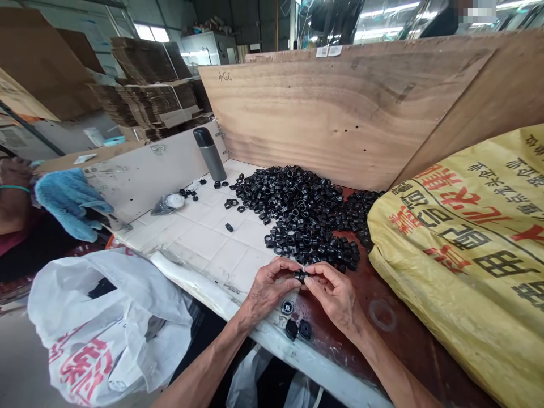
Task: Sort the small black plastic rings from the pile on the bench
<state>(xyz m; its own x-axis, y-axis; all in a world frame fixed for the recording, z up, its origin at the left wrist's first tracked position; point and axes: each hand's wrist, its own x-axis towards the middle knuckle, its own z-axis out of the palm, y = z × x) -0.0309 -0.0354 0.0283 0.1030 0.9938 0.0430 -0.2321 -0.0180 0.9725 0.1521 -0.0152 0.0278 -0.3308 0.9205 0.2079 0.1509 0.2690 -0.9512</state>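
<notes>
My left hand [272, 285] and my right hand [332, 292] meet near the front edge of the table, both pinching one small black plastic part [301, 276] between thumbs and fingers. A bit of something whitish shows at the fingertips above it, too small to name. Just below my hands lie a round black part with a pale cross [288, 307] and two round black caps [305, 328]. Beyond my fingers spreads a large heap of black plastic rings [293, 198], its near end close to my right hand.
A grey bottle [209, 154] stands at the back left near a small clear bag [169, 203]. A wooden board [331, 113] closes the far side. At right bulges a yellow sack [471, 243]; at left hangs a white plastic bag [110, 317]. Another person's arm [15, 198] shows far left.
</notes>
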